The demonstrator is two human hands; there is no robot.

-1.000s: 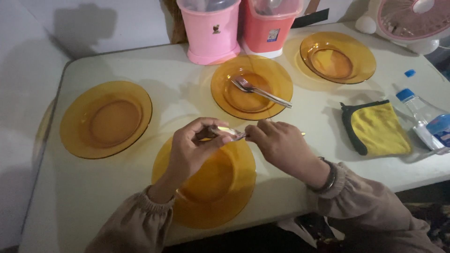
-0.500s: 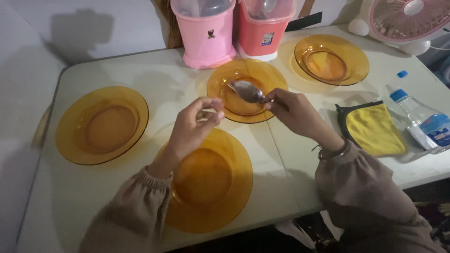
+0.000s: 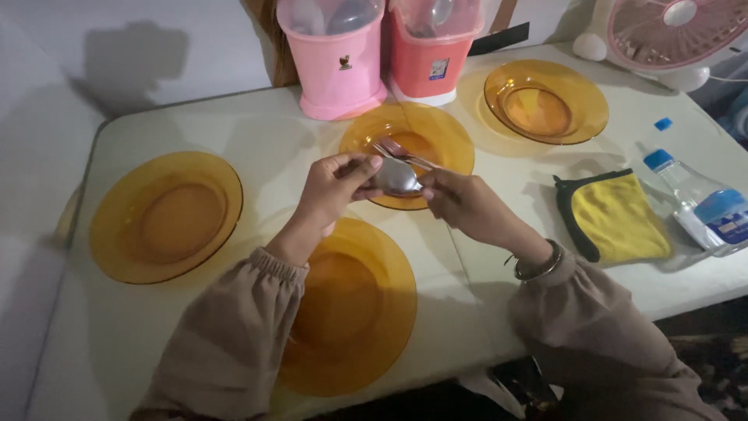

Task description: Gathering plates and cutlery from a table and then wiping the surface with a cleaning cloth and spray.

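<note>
1. Holding a metal spoon (image 3: pixel 396 176) between them, both hands meet above the table (image 3: pixel 257 125), over the near edge of the middle amber plate (image 3: pixel 448 136).
2. The right hand (image 3: pixel 460 201) pinches the spoon at its handle end, fingers closed on it.
3. The left hand (image 3: pixel 335 187) curls its fingertips against the spoon's bowl, thumb on top.
4. A fork (image 3: pixel 393 149) lies on that middle plate, just behind the spoon.
5. Another amber plate (image 3: pixel 366 312) sits below the left forearm; a yellow cloth (image 3: pixel 619 214) lies well to the right.
</note>
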